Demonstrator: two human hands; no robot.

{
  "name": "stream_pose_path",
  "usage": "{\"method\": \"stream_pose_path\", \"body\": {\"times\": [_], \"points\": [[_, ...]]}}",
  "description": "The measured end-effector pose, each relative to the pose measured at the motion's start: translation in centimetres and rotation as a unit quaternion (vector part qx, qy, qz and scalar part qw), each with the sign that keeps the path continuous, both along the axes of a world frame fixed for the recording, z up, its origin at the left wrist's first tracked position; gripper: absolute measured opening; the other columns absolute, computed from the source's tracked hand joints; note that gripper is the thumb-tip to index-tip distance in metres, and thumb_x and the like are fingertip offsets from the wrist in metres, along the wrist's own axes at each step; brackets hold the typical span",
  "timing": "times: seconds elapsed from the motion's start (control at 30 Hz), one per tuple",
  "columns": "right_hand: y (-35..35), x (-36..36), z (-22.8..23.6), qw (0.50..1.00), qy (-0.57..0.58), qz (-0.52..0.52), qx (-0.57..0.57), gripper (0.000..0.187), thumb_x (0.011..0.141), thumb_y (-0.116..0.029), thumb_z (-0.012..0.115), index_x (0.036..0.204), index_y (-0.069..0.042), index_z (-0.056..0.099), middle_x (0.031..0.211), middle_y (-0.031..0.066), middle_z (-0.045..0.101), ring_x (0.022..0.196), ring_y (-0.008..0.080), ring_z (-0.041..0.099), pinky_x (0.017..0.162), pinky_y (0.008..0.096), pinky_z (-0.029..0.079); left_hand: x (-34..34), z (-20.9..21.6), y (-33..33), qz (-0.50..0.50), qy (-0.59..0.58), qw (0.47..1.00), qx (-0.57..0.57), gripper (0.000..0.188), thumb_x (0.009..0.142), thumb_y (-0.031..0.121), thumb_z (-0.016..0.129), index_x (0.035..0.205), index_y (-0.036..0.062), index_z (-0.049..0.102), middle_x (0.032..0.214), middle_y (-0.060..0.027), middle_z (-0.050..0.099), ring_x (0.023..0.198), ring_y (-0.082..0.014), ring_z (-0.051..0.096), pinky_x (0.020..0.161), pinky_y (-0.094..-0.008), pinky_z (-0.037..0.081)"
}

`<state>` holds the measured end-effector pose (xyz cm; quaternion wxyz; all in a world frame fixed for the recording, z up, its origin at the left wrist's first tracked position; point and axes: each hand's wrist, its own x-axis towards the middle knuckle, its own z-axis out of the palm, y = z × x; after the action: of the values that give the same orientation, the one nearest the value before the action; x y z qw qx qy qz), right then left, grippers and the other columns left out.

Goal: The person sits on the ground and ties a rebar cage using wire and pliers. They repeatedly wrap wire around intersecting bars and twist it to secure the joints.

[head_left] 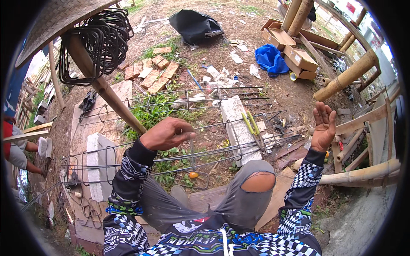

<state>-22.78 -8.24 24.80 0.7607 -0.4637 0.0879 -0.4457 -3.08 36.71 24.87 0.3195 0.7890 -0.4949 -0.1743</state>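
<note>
Left hand: fingers curled, thumb near the fingertips; whether anything is gripped cannot be told. Right hand: raised, fingers spread apart, palm bare. Steel bar cage: below the left hand, supported across two pale blocks. Green-handled pliers: on the right block.

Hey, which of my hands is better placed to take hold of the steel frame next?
Your left hand, probably: it hovers over the steel frame, fingers curled close to its bars, though I can't tell if they touch. Your right hand is raised, open and empty, off to the right.
</note>
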Motion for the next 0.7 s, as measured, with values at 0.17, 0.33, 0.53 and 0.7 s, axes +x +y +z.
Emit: {"method": "stream_pose_path", "body": {"times": [0.17,0.33,0.53,0.7], "points": [[-2.2,5.8,0.7,0.976,-0.065,0.062,0.198,0.024,0.102,-0.013,0.049,0.124,-0.004,0.052,0.102,0.0106,0.065,0.062,0.0085,0.053,0.049,0.0201,0.041,-3.4,-1.4,0.7,0.030,-0.282,0.959,-0.016,0.016,0.086,0.020,0.068,0.081,0.0074,0.060,0.083,-0.0072,0.054,0.080,-0.0267,0.055,0.072,-0.0394,0.043],[10.1,12.8,2.9,0.955,0.182,0.233,0.028,0.022,0.101,-0.028,0.054,0.097,-0.007,0.058,0.059,-0.0070,0.039,0.044,0.0027,0.034,0.039,0.0199,0.025,-5.4,-1.5,1.0,0.008,-0.302,0.949,-0.088,0.012,0.074,0.014,0.065,0.081,0.0094,0.057,0.088,-0.0074,0.052,0.085,-0.0251,0.055,0.075,-0.0375,0.041],[26.5,16.0,1.4,0.914,0.278,0.293,-0.032,0.028,0.105,-0.035,0.040,0.097,-0.010,0.049,0.080,0.0047,0.060,0.067,0.0156,0.066,0.052,0.0295,0.057,-6.2,-1.9,1.2,-0.053,-0.271,0.950,-0.145,0.013,0.077,0.016,0.065,0.083,0.0076,0.057,0.089,-0.0082,0.052,0.086,-0.0246,0.053,0.076,-0.0372,0.042],[30.9,19.4,3.3,0.924,0.230,0.304,0.010,0.027,0.107,-0.035,0.036,0.097,-0.012,0.046,0.084,0.0085,0.061,0.064,0.0137,0.062,0.047,0.0236,0.049,-7.8,-2.8,1.7,-0.115,-0.233,0.950,-0.171,0.015,0.075,0.018,0.064,0.079,0.0081,0.053,0.083,-0.0083,0.048,0.082,-0.0246,0.052,0.074,-0.0378,0.042]]}}
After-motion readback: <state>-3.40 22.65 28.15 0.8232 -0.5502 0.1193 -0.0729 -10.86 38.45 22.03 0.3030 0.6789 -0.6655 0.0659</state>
